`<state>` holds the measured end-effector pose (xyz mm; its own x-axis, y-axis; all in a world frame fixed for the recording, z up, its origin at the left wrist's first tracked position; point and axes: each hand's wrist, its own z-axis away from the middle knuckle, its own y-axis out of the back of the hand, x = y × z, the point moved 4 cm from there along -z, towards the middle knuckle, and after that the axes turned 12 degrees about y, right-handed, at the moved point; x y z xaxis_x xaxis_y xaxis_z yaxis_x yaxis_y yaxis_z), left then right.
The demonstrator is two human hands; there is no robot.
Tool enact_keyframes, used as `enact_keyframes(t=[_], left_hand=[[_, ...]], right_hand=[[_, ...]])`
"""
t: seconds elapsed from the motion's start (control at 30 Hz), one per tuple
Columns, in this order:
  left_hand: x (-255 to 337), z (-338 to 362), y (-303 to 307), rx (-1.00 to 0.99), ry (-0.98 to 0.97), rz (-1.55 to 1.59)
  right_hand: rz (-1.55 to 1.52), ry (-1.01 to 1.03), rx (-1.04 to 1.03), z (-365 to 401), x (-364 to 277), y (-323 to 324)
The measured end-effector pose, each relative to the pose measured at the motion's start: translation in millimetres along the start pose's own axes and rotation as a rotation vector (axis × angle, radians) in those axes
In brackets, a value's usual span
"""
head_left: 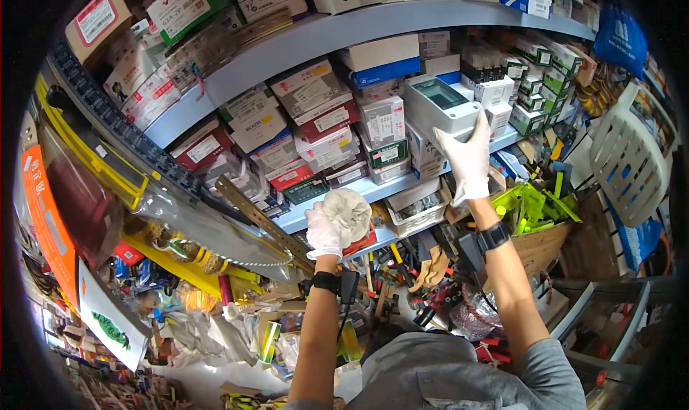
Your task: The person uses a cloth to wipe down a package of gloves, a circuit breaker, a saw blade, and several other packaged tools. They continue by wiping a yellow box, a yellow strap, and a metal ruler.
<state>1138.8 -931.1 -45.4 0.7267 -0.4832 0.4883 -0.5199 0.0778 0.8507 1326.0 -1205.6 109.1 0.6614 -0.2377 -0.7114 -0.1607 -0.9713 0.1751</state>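
Note:
My left hand [322, 234], in a white glove, is closed on a crumpled off-white rag [347, 215] in front of the lower shelf. Further right and higher, my gloved right hand [468, 160] grips the near right end of a white plastic breaker box [459, 117], its thumb and fingers around that end. The box has a dark see-through window on top and lies tilted at shelf height. Stacked white cartons [490, 91] stand right behind it. A white bin of small parts [418, 208] sits below and between my hands.
Labelled cartons [323, 148] crowd the shelf, with more on the blue-grey upper shelf [301, 48]. A box of lime-green pieces [538, 245] stands at the right, below a white plastic chair [631, 155]. Tools and gloves [430, 268] clutter the floor.

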Motion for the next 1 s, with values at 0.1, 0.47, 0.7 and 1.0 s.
enact_keyframes(t=[0.1, 0.47, 0.7, 1.0], left_hand=[[1.1, 0.0, 1.3, -0.022, 0.031, -0.022], [-6.0, -5.0, -8.0, -0.007, 0.020, 0.008], [-7.8, -5.4, -10.7, 0.000, 0.038, 0.029], [-9.7, -6.0, -10.3, 0.004, 0.009, 0.015]], right_hand=[[0.047, 0.010, 0.006, -8.4, 6.2, -19.7], [0.006, 0.152, 0.007, -1.5, 3.3, -13.7], [0.034, 0.656, 0.132, 10.9, -54.0, -2.9], [-0.181, 0.256, 0.013, -37.5, -82.6, -75.9]])
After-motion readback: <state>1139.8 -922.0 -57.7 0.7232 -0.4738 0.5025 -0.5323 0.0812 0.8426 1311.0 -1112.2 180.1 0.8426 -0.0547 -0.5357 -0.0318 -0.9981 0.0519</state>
